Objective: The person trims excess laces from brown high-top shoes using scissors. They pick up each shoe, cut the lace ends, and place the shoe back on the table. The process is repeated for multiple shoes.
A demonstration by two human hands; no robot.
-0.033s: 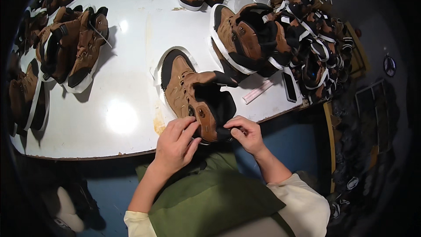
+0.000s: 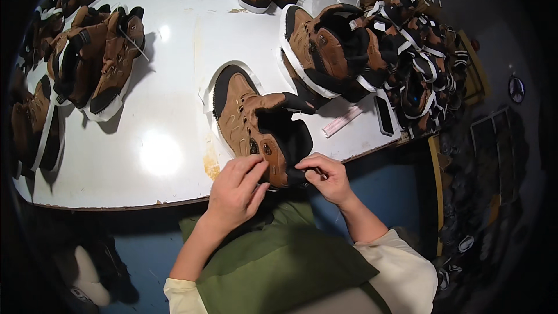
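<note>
A brown and black high-top boot (image 2: 237,110) lies at the table's near edge, toe pointing away and slightly left, its dark padded opening toward the right. A loose white strip runs around its toe. My left hand (image 2: 235,189) has bent fingers closed against the boot's side, close to the heel; the fingertips are partly hidden. With thumb and forefinger together, my right hand (image 2: 326,179) grips the black edge at the back of the boot's collar. Whether either hand also holds something small I cannot make out.
A white table (image 2: 168,99) bears more boots (image 2: 317,46) at right and others (image 2: 113,64) at left. A pink-and-white stick-like piece (image 2: 342,122) and a dark phone (image 2: 383,115) lie near the right edge. Beyond them is a heap of shoes (image 2: 427,64).
My left hand has shifted very slightly to the right along the boot's side. The boot and my right hand stay almost where they were.
</note>
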